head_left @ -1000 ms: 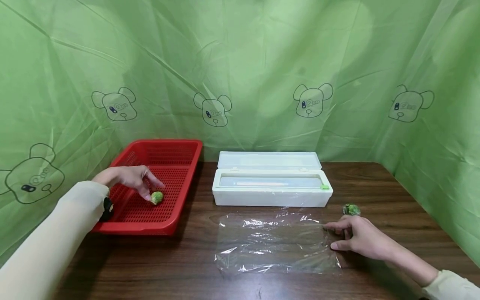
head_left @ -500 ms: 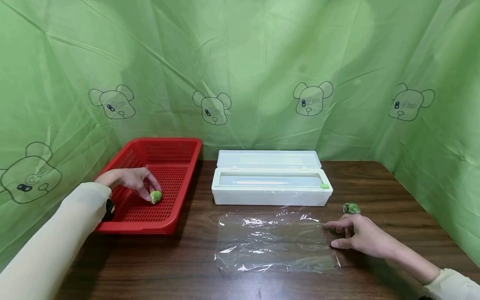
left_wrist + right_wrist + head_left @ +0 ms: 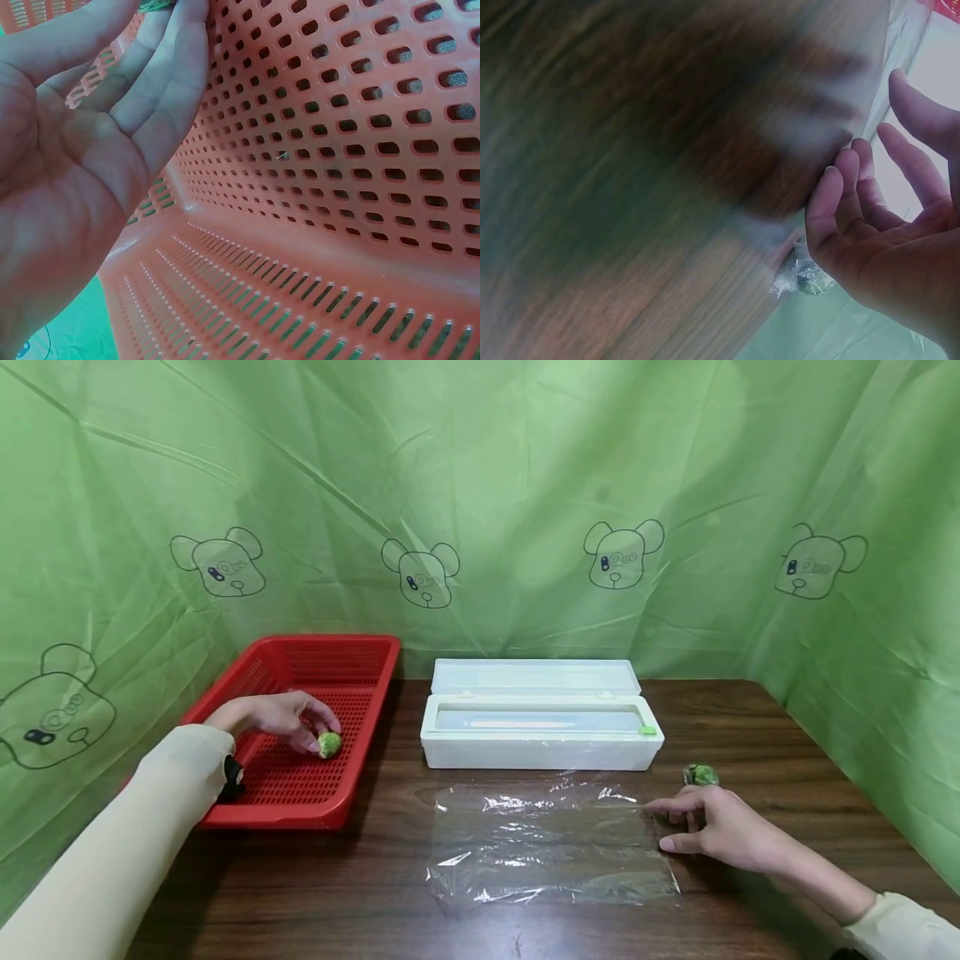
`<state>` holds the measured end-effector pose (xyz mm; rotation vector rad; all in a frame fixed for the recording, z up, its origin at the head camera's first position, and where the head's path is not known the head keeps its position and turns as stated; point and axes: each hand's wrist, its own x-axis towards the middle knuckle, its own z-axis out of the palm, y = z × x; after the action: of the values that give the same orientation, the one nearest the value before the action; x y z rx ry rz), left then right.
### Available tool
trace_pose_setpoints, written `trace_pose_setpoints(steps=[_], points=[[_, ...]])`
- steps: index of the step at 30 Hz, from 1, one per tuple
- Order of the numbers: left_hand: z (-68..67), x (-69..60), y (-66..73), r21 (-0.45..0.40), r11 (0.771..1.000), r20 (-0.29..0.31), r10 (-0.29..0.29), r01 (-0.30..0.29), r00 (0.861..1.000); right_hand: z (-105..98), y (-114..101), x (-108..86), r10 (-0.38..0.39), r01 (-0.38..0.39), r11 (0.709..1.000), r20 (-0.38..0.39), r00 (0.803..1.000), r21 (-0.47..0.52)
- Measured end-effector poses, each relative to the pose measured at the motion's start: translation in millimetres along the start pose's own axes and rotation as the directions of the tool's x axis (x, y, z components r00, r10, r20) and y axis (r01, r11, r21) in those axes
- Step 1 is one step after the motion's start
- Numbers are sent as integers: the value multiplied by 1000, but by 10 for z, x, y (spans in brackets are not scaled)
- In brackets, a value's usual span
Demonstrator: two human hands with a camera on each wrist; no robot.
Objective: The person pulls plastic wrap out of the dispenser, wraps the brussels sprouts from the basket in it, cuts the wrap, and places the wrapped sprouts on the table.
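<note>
My left hand [image 3: 283,717] pinches the green sprout [image 3: 331,744] within the red basket [image 3: 281,817], so I'd squeeze lightly and lift clear of the rim, my right hand [image 3: 726,831] loose-fingered at the clear film [image 3: 551,847]'s edge.

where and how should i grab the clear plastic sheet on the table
The clear plastic sheet lies thin and spread out on the table, leaving little to grip but its edges. Pinching its right edge, coming from the right, is probably best: the right hand is at that edge.
</note>
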<state>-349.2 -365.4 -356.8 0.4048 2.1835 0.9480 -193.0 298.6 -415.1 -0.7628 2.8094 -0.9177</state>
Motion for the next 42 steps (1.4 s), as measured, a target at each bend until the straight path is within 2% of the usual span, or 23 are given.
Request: trace_pose_setpoints(steps=[8, 16, 21, 27, 35, 42], points=[[-2, -24, 6, -24, 1000, 0, 9, -9, 1000, -1, -7, 2, 17, -17, 1000, 3, 1000, -9], [-59, -120, 42, -70, 994, -16, 80, -81, 997, 9, -7, 10, 15, -15, 1000, 9, 1000, 3], [-76, -232, 192, -55, 992, -64, 108, -112, 992, 6, -4, 16, 8, -8, 1000, 7, 1000, -1], [-94, -353, 375, 28, 989, -98, 148, -146, 984, 18, 20, 12, -4, 4, 1000, 1, 1000, 4], [-93, -483, 609, 82, 969, -128, 242, -233, 962, 32, 31, 8, -6, 6, 1000, 3, 1000, -1], [-3, -509, 844, 124, 952, -111, 294, -280, 949, 20, 37, 4, -1, 1, 1000, 6, 1000, -23]])
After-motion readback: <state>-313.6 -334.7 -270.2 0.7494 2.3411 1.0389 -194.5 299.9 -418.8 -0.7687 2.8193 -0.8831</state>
